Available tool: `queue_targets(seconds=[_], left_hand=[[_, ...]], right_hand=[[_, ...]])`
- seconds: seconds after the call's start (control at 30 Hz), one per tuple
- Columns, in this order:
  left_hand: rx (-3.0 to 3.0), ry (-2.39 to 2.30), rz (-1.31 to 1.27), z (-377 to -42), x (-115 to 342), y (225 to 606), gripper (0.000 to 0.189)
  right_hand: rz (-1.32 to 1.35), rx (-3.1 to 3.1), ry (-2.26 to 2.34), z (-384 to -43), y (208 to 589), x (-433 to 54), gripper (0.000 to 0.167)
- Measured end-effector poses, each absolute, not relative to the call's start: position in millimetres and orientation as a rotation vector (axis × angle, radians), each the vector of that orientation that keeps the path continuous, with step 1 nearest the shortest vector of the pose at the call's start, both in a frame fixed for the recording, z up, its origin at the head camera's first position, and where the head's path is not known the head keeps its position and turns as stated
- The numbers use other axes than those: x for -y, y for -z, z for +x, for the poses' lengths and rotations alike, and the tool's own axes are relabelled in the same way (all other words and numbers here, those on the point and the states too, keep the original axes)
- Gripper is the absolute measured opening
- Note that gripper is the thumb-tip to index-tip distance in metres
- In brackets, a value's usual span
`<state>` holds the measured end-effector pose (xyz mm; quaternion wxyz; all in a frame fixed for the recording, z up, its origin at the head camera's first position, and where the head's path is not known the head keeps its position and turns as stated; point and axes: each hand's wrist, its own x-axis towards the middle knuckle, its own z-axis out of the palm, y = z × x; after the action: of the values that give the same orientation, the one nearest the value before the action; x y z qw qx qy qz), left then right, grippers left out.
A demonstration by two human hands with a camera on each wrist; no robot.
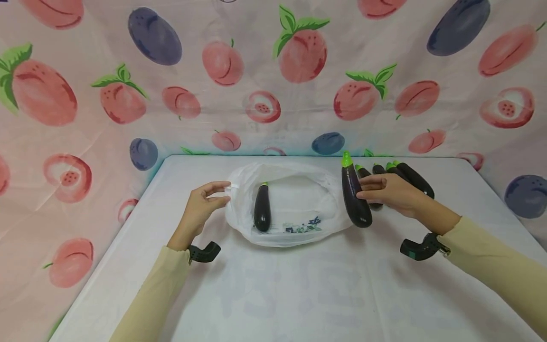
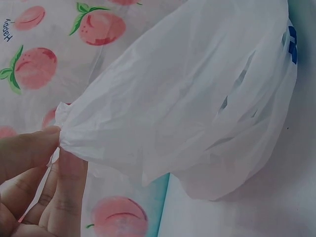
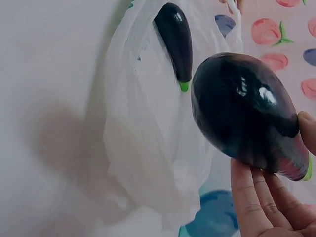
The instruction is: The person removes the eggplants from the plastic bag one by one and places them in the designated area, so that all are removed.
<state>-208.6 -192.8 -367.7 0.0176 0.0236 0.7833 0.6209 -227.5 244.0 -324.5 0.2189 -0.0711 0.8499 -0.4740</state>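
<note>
A white plastic bag (image 1: 290, 240) lies with its mouth spread wide on the table, and one eggplant (image 1: 262, 209) rests inside it. My left hand (image 1: 198, 209) pinches the bag's left edge between thumb and fingers; in the left wrist view the gathered plastic (image 2: 74, 128) is caught at the fingertips. Beside the bag's right rim, my right hand (image 1: 391, 192) grips a second dark eggplant (image 1: 356, 202), its green stem end up. The right wrist view shows that held eggplant (image 3: 242, 108) between thumb and fingers, near the bag (image 3: 143, 148).
Behind my right hand several more eggplants (image 1: 414, 179) lie on the white table (image 1: 299, 289), partly hidden by the hand. A fruit-print cloth (image 1: 256, 61) hangs behind the table. Each wrist carries a black camera mount (image 1: 205, 251).
</note>
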Motion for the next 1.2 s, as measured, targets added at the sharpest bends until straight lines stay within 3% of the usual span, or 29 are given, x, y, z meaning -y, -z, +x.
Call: queue_targets(seconds=[1.2], left_hand=[[-2.436, -1.928, 0.057, -209.0, 195.1, 370.0, 0.042]], right_hand=[[-0.103, -2.414, 1.169, -206.2, 358.9, -326.2, 0.070]])
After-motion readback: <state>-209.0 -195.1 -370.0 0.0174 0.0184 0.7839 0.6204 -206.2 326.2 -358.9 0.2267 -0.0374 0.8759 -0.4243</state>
